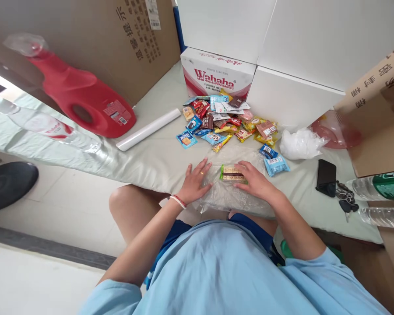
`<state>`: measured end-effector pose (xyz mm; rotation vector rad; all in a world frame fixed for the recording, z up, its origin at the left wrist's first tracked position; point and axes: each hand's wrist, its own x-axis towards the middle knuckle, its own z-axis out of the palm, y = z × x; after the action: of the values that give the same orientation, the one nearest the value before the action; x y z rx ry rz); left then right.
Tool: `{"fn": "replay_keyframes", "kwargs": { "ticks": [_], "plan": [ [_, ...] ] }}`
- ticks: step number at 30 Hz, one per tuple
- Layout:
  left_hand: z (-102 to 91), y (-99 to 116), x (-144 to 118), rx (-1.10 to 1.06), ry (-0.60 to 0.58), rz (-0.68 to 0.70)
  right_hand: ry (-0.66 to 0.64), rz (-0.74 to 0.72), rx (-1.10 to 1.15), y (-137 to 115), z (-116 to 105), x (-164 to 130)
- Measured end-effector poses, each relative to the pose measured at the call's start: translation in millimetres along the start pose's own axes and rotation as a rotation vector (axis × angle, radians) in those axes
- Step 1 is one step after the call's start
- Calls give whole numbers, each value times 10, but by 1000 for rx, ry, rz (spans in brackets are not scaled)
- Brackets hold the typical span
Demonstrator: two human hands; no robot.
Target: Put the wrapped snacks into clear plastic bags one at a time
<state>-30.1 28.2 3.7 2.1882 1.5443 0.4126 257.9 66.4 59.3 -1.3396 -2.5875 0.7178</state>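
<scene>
Under both hands lies a clear plastic bag (230, 194), spread flat on the near edge of the table (151, 157). The left hand (194, 181) is open, with its fingers spread wide, and it presses down on the left side of the bag. That looks like a way to keep the thin plastic flat so it does not slide or curl up. The right hand (254, 179) lies flat too, fingers loosely together, and its fingertips touch a snack bar (232, 173) with a green end. The bar sits between the two hands, on or inside the bag; which one is hard to tell because the plastic is see-through.

Just past the right hand lie two blue snack packets (273, 161), close enough to grab. Farther out from both hands is a pile of snack packets (225, 120) in many colours, all heaped together in one spot. To the right of the right hand sit a crumpled white bag (300, 143), a black phone (326, 177) and some keys (345, 197), kept out of the way. Off to the left, well apart from the left hand, a white roll (148, 129) lies by a big red bottle (85, 98). Farthest back, a Wahaha box (216, 74) stands behind the pile.
</scene>
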Motion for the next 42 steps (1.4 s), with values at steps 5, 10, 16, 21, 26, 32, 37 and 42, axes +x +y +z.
{"fn": "replay_keyframes", "kwargs": {
  "ticks": [5,10,16,21,26,32,37,42],
  "plan": [
    [-171,-207,-485,-87,-139,269,-23,-181,65,267,67,-850],
    [-50,-155,-553,-50,-80,236,122,-61,103,392,254,-1128],
    [-64,-148,-14,-360,175,69,202,86,310,546,-111,-664],
    [-21,-190,491,-205,314,-226,106,333,54,802,-345,-163],
    [-20,-56,513,16,624,-296,92,254,-342,727,-407,282],
    [-7,486,342,160,442,91,24,197,-241,609,-231,941],
    [191,717,512,242,79,110,-112,258,-41,610,-245,1227],
    [233,732,577,185,48,65,-117,-6,67,443,-345,871]
  ]
}}
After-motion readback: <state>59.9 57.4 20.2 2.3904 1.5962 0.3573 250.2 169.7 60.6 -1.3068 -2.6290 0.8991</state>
